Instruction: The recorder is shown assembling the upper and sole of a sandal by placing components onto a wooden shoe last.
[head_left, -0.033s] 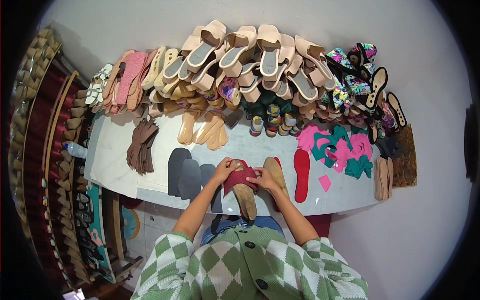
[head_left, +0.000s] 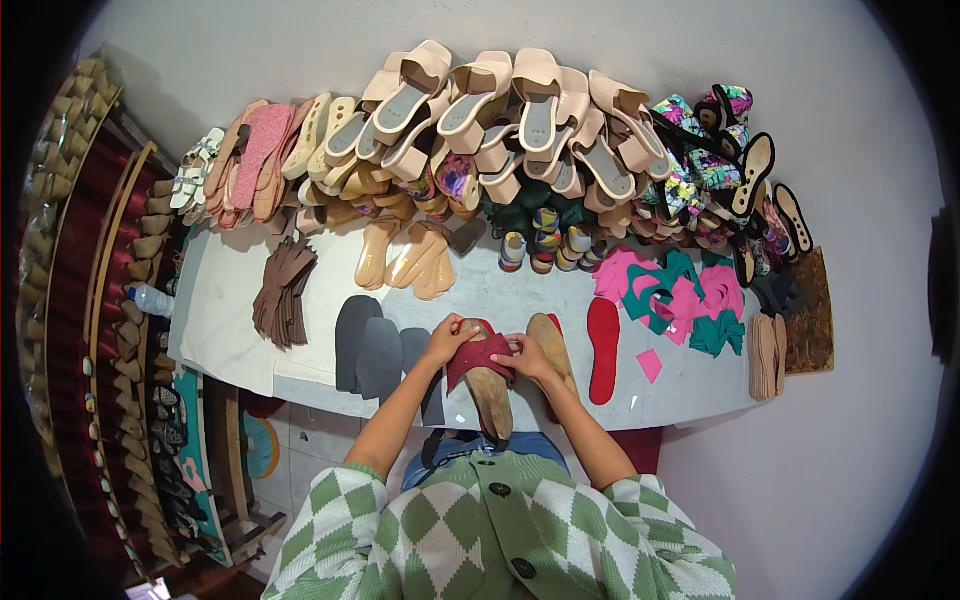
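Note:
A wooden shoe last (head_left: 490,403) lies at the near table edge, its heel end toward me. Across its front part is a dark red strap (head_left: 482,356), draped over the wood. My left hand (head_left: 452,340) pinches the strap's left side near the toe, fingers closed. On the opposite side, my right hand (head_left: 526,358) grips the strap's right edge between thumb and fingers. Beside my right hand rests a second wooden last (head_left: 552,350) with a red sole piece under it. A loose red insole (head_left: 603,352) lies farther right.
Grey sole pieces (head_left: 378,358) lie left of my left arm, past them brown strap pieces (head_left: 285,295). Pink and teal cutouts (head_left: 680,300) spread at right, near stacked tan insoles (head_left: 768,358). Heeled sandals (head_left: 480,105) pile along the wall. A rack of lasts (head_left: 130,380) stands at left.

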